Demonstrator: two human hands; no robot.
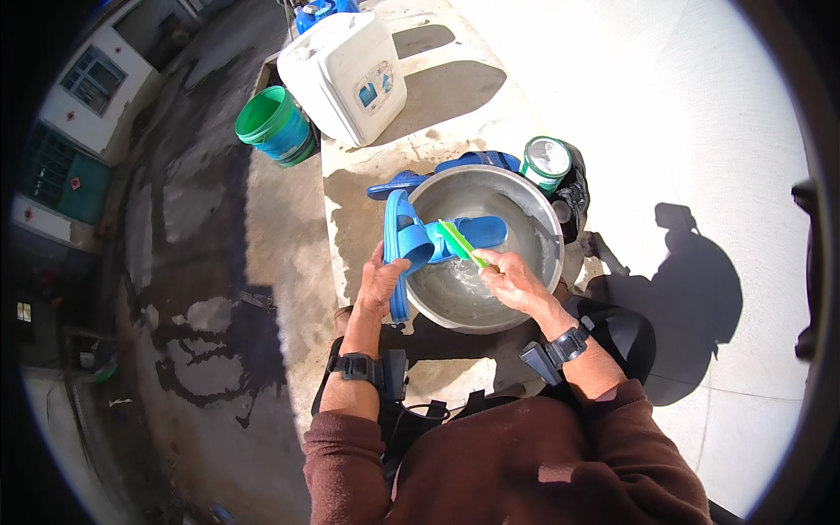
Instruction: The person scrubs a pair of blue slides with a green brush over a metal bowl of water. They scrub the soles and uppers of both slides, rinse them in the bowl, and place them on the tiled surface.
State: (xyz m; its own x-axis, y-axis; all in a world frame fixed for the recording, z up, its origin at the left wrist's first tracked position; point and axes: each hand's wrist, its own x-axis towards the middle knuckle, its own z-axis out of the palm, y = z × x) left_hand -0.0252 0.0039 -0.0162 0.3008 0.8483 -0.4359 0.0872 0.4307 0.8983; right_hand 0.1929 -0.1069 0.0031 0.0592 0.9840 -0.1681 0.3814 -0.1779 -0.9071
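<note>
My left hand (pixel 382 279) grips a light blue slide sandal (pixel 395 252) by its side, tilted on edge over the left rim of a metal basin (pixel 550 262). Pinched in my right hand (pixel 515 281) is a green scrub brush (pixel 461 241), its bristles facing left near the sandal's strap. A second blue sandal (pixel 482 231) lies inside the basin, partly behind the brush. Some cloudy water (pixel 453 289) shows at the basin's bottom. Beyond the far rim rest two darker blue sandals, one at the left (pixel 397 185) and one partly hidden (pixel 482 159).
A white plastic jerrycan (pixel 354 79) stands on the concrete ledge (pixel 453 125), with a blue container (pixel 325 14) behind it. Left of the ledge is a green bucket (pixel 272 128). A green-and-white tin (pixel 546 161) and a black bag (pixel 575 197) sit by the basin's right rim.
</note>
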